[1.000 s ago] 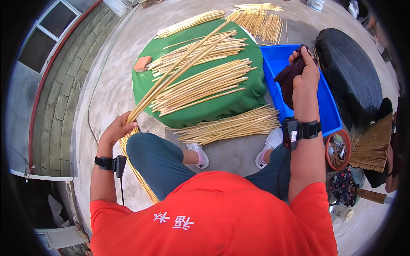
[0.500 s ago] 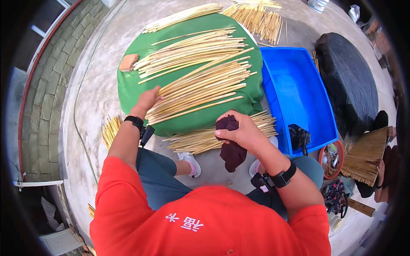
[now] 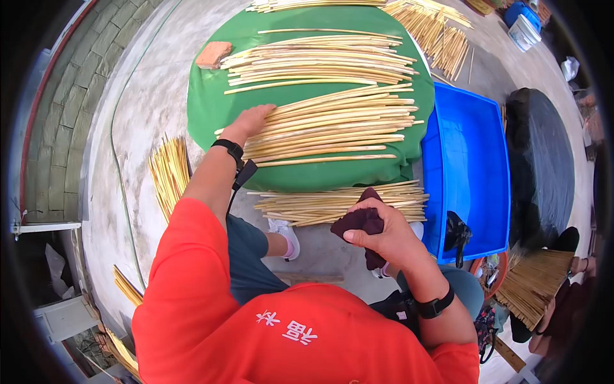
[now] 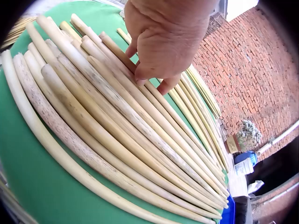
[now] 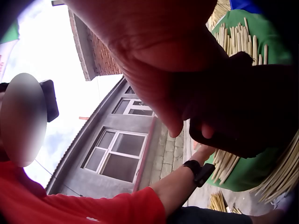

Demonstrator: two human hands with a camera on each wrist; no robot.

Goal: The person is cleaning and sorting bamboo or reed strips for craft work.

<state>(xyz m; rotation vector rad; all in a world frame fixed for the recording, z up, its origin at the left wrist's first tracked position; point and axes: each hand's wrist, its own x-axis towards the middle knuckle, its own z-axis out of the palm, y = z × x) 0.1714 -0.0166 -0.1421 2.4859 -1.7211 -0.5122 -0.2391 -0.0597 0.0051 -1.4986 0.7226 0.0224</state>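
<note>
Straw-coloured stalks (image 3: 339, 121) lie side by side in a row on the round green-covered table (image 3: 214, 121). My left hand (image 3: 254, 120) is at the left part of this row, along its far side. In the left wrist view, its thumb and fingertips (image 4: 141, 81) pinch a stalk (image 4: 117, 50) at the row's edge. My right hand (image 3: 390, 232) grips a crumpled dark maroon cloth (image 3: 359, 221) in front of the table's near edge. The cloth (image 5: 243, 107) is mostly in shadow in the right wrist view.
Another row of stalks (image 3: 320, 61) lies farther back beside a brick (image 3: 213, 55). A blue tub (image 3: 473, 166) stands right of the table, a black bag (image 3: 456, 232) on its near rim. Stalk bundles (image 3: 169, 173) lie on the ground. Another person holds a stalk mat (image 3: 534, 285) at right.
The long stalks in my left hand came down onto the near row, and that hand moved forward over the table. My right hand brought the cloth from over the tub to before my knees.
</note>
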